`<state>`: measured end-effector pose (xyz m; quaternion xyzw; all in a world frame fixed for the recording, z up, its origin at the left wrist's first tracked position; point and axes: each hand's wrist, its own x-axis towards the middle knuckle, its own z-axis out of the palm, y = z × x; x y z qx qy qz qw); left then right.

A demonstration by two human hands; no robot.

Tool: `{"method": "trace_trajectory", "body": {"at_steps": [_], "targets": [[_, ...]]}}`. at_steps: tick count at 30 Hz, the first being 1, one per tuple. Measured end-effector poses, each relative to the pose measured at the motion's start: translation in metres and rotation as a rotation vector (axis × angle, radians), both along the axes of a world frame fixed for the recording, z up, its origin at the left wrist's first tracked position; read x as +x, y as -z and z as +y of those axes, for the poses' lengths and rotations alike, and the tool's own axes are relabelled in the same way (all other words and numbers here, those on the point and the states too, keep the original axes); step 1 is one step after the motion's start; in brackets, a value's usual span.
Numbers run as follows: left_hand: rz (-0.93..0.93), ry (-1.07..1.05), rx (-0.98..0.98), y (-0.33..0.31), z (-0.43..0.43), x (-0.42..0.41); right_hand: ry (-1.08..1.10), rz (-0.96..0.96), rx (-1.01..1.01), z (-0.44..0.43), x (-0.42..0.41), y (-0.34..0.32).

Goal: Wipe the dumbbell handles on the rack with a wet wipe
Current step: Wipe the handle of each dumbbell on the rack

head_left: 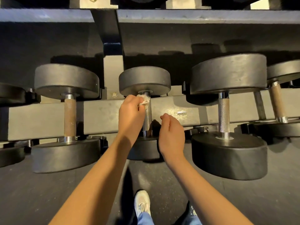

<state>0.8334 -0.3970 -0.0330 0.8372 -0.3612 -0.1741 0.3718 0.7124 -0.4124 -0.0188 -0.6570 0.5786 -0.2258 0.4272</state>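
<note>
Room: gym corner with a dark speckled rubber floor [48,192]; the light is low and the weights throw hard shadows.
Rack: a black steel dumbbell rack [100,117]; its lower beam crosses the whole view, and an upper shelf [194,16] shows only its edge.
Dumbbells: 3 stand in plain view on the lower tier, each with 2 black round heads and a metal bar lying across the beam; others are cut by the edges.
Task thing: the knurled silver handle [148,116] of the middle dumbbell, directly in front of the person, between its 2 heads.
Wipe: a small crumpled white wet wipe [144,100], touching the far end of this handle, just below the far head.
Working hand: the left hand [131,114] pinches the wipe between thumb and fingers and presses it on the bar from the left side.
Free hand: the right hand [172,133] hovers just beside the near end of the bar, fingers loosely curled, holding nothing and touching nothing.
Handling: the dumbbell looks heavy and sits firm, so I think it needs no steadying. The bar is stiff and rough; the wipe is soft and thin and may catch or tear on the knurling. Best hold, in my judgement, is to wrap the wipe around the bar and slide along it.
Neighbours: a rusty brown handle [70,117] on the left and a larger silver handle [223,114] on the right.
Below: a white sneaker [142,203] on the floor.
</note>
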Motion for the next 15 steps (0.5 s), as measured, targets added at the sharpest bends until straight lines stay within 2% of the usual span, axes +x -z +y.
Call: {"method": "trace_trajectory", "body": {"at_steps": [3,9,15], "targets": [[0.173,0.042,-0.065,-0.007,0.005,0.003,0.007,0.002,0.003,0.001,0.0,-0.002],[0.387,-0.234,-0.118,-0.007,-0.01,0.001,0.011,0.002,0.004,0.0,-0.001,-0.002],[0.326,-0.212,-0.026,-0.007,-0.006,-0.003,0.01,0.012,-0.015,0.001,0.0,0.0]]}}
